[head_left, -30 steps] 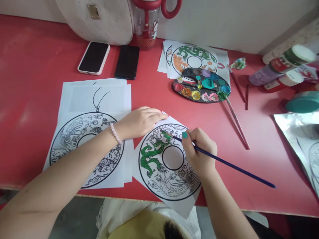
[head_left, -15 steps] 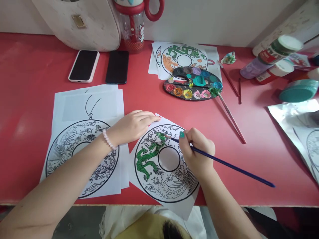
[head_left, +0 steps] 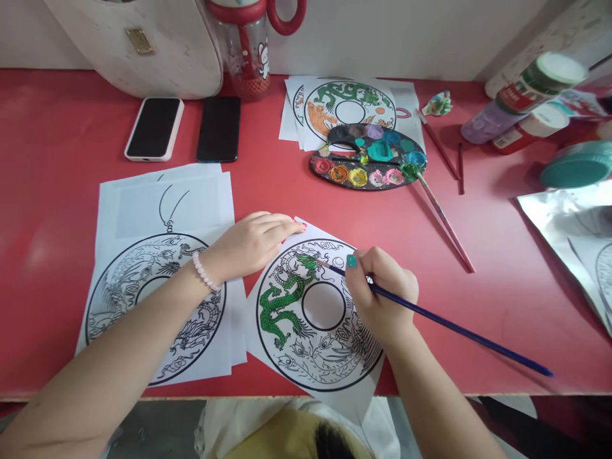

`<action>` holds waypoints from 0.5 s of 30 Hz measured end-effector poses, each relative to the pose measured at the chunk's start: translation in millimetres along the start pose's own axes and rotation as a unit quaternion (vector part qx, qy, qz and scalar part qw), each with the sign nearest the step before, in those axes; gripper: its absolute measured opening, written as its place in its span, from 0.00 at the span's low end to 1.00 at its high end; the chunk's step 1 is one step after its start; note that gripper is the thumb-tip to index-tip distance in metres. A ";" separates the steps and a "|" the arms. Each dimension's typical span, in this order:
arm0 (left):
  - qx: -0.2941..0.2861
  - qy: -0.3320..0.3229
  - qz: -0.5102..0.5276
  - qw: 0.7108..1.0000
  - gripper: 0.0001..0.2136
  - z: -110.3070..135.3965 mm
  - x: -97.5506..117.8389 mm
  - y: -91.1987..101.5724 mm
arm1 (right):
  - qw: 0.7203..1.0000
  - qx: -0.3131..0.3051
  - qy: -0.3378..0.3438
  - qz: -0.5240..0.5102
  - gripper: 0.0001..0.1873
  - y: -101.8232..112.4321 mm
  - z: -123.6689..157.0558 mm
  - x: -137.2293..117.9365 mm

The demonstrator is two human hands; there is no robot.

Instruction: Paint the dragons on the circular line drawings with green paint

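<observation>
In my right hand (head_left: 382, 293) I grip a thin blue paintbrush (head_left: 459, 331), fingers closed round it near the bristles. Its tip touches the green head of a dragon on a printed ring drawing (head_left: 324, 344). The dragon's body is painted green; the phoenix part below is bare line art. My left hand (head_left: 255, 245) lies flat with fingers stretched out, their tips on the upper left edge of that sheet. Under my left forearm lies another uncoloured dragon-and-phoenix sheet (head_left: 205, 344), partly covered by the arm.
Behind the drawing is a black paint palette (head_left: 344, 175), a second brush (head_left: 447, 223) resting on it. Painted sheets (head_left: 291, 121) lie partly beneath it. Two phones (head_left: 153, 131), a clear bottle (head_left: 243, 57) and a pale bag (head_left: 138, 64) stand left; paint bottles (head_left: 526, 102) are right.
The blue brush's far end has swung slightly right and down, while its tip stays by the dragon's head. My left hand keeps its place on the sheet. The view has shifted a little.
</observation>
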State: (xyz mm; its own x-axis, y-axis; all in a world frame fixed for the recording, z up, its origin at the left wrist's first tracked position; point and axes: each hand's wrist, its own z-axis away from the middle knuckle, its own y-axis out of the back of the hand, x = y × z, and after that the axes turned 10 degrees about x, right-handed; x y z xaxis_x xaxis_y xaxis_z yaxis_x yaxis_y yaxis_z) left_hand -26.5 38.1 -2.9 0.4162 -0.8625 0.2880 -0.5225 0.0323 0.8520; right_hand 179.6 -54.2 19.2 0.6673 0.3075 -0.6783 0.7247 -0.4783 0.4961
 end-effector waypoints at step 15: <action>0.011 -0.002 0.002 1.000 0.15 -1.5 0.8 0.6 | 0.999 -0.019 0.029 -0.042 0.18 -3.0 0.9 2.0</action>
State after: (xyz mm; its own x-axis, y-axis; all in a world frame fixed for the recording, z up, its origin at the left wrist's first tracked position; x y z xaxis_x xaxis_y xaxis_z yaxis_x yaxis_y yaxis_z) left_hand -25.4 38.1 -1.5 0.4105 -0.8647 0.2895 -0.5408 0.0247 0.8408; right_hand 178.5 -52.9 15.9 0.6113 0.3934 -0.6867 0.7842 -0.4179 0.4587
